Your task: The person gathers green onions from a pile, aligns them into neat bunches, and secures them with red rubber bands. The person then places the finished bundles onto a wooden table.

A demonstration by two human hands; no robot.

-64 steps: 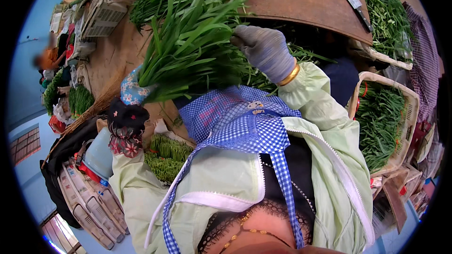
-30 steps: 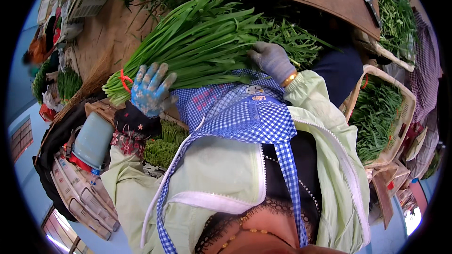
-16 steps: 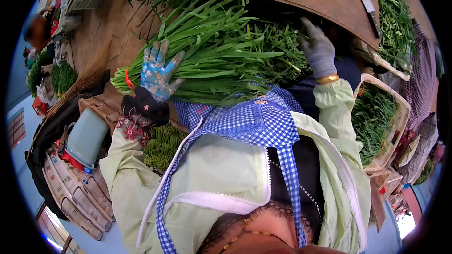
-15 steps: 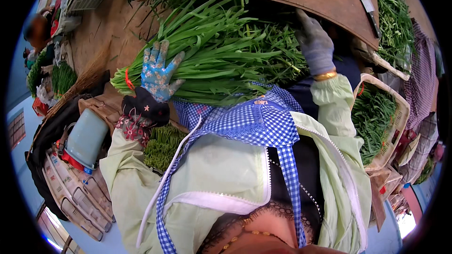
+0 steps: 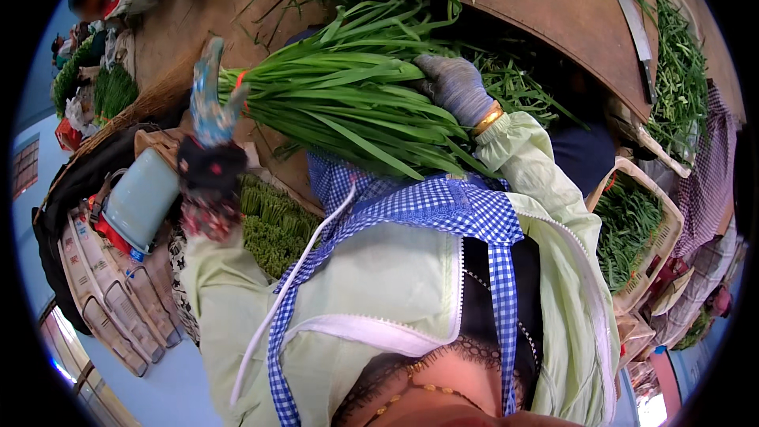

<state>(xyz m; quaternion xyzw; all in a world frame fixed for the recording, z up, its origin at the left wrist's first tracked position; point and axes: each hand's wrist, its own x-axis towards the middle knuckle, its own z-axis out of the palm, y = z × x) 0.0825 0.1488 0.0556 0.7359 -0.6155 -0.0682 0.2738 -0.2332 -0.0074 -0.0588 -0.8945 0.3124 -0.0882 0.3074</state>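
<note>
A bunch of garlic chives (image 5: pixel 340 83), long flat green leaves tied with a red band (image 5: pixel 242 83), lies across my lap over a blue checked apron (image 5: pixel 411 205). My left hand (image 5: pixel 209 99), in a blue flowered glove, stands at the tied stem end, thumb and fingers apart; motion blurs it. On the leafy side rests my right hand (image 5: pixel 458 88), in a grey glove, its fingers bent over the leaves and partly hidden by them.
A wooden board (image 5: pixel 545 12) holds more chives and a knife (image 5: pixel 636 39). Loose trimmings (image 5: pixel 514 87) lie beyond my right hand. At the right stands a basket of greens (image 5: pixel 628 225); at the left, a blue-grey bucket (image 5: pixel 142 198) and more bunched greens (image 5: pixel 277 221).
My left hand has moved from on top of the bunch to its stem end. My right hand has come left from the board's edge onto the leaves. The bunch looks gathered more tightly.
</note>
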